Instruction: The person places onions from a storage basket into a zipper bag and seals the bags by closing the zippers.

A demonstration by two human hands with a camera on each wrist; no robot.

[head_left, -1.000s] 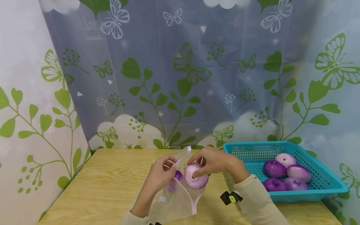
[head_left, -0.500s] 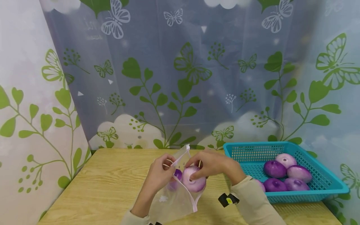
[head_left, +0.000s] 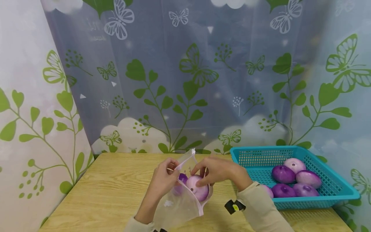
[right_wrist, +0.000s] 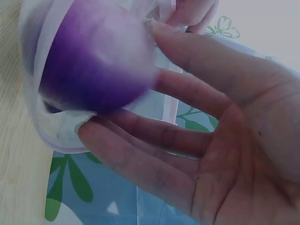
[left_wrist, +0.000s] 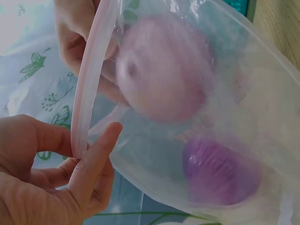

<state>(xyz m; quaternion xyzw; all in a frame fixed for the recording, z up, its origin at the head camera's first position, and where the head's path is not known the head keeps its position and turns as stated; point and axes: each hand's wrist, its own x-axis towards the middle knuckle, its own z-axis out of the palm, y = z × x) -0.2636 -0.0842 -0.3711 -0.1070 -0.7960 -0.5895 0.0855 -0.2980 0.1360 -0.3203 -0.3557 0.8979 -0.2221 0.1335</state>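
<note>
A thin clear zip bag [head_left: 176, 209] stands above the table with its mouth spread. My left hand [head_left: 165, 175] pinches the zip edge between thumb and fingers, plainly seen in the left wrist view. Inside lies one purple onion [left_wrist: 220, 171], seen through the plastic. A second, paler onion [head_left: 198, 190] is within the mouth, blurred in the right wrist view. My right hand [head_left: 218, 169] reaches over it from the right, fingers and thumb rather straight, fingertips right at the onion's edge. In the right wrist view the palm [right_wrist: 243, 140] holds nothing.
A turquoise perforated basket [head_left: 318, 201] stands on the right of the wooden table [head_left: 110, 180], with several purple onions [head_left: 282, 174] in it. Behind the table hangs a cloth [head_left: 185, 96] printed with leaves and butterflies.
The paler onion has moved down and slightly left, deeper into the bag's mouth. My right hand has followed a little, its thumb slipping toward the onion's upper edge. My left hand keeps its pinch.
</note>
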